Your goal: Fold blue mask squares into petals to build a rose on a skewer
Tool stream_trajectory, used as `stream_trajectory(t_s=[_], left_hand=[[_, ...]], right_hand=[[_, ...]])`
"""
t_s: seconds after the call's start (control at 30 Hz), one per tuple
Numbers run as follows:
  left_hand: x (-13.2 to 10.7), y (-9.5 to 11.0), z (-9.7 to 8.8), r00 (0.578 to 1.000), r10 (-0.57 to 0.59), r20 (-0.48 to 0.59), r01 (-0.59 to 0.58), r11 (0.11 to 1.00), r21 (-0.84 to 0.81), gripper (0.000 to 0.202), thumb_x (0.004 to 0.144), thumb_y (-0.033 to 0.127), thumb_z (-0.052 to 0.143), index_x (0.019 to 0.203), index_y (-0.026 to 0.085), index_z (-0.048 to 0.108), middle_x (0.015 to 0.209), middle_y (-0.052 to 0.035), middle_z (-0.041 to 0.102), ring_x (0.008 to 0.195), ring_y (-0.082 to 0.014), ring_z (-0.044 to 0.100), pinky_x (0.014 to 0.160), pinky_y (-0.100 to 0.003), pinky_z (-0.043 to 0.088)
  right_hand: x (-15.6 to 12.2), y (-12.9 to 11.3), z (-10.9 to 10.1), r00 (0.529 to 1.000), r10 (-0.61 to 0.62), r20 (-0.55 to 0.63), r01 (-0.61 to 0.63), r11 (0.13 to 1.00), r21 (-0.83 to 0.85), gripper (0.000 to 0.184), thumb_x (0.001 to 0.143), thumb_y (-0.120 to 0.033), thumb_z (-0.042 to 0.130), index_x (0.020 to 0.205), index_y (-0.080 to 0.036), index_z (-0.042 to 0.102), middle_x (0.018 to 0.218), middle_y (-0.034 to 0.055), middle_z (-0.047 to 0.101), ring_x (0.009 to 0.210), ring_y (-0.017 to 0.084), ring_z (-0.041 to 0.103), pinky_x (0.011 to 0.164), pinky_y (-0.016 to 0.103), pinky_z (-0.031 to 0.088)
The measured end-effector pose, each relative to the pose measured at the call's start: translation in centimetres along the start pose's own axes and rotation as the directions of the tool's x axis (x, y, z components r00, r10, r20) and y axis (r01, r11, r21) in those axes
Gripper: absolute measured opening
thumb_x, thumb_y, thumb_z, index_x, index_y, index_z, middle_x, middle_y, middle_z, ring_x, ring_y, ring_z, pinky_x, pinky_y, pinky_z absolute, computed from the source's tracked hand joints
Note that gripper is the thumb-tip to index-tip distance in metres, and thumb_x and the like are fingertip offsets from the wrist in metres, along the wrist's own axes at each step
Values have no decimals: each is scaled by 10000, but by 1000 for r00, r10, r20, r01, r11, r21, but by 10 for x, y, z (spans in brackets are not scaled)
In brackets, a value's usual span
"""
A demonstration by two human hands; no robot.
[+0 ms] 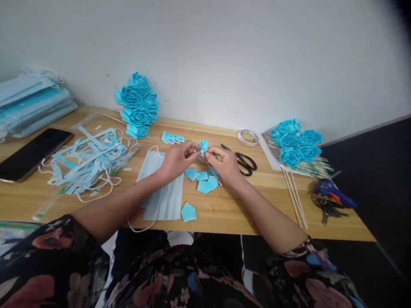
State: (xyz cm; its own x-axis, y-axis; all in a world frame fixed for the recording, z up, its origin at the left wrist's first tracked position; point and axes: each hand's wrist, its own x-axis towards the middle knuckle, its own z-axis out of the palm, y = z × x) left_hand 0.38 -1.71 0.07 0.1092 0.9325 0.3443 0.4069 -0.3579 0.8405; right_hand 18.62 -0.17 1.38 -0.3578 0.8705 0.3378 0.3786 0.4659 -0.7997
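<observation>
My left hand and my right hand meet over the middle of the wooden table. Both pinch a small blue folded piece wrapped on a thin wooden stick that runs down under my right hand. Several cut blue petals lie just below the hands, and one more petal sits near the front edge. A pale blue face mask lies flat under my left wrist.
Black scissors and a tape roll lie right of my hands. Finished blue roses lean on the wall; more roses lie at right with sticks. Glue gun, keys, mask scraps, phone, mask stack.
</observation>
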Motion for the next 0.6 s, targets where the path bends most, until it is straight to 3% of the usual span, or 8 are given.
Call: stream_trajectory(t_s=[0.3,0.6], left_hand=[[-4,0,2,999,48,-10,-47,996,78,161,848,272,605,916,170,709,716,-22,697,620,-122,585,579,-228,426],[-5,2,4,999,44,-23,-41,994,103,157,809,213,564,832,152,707,570,23,570,527,-86,449,507,-216,314]], right_hand=[[-3,1,2,985,-165,-54,151,969,-197,153,847,-230,567,727,-204,658,698,12,684,679,160,619,677,274,449],[-4,2,6,941,-337,-38,291,859,-421,191,860,-193,538,684,-211,608,663,20,644,655,164,583,665,291,423]])
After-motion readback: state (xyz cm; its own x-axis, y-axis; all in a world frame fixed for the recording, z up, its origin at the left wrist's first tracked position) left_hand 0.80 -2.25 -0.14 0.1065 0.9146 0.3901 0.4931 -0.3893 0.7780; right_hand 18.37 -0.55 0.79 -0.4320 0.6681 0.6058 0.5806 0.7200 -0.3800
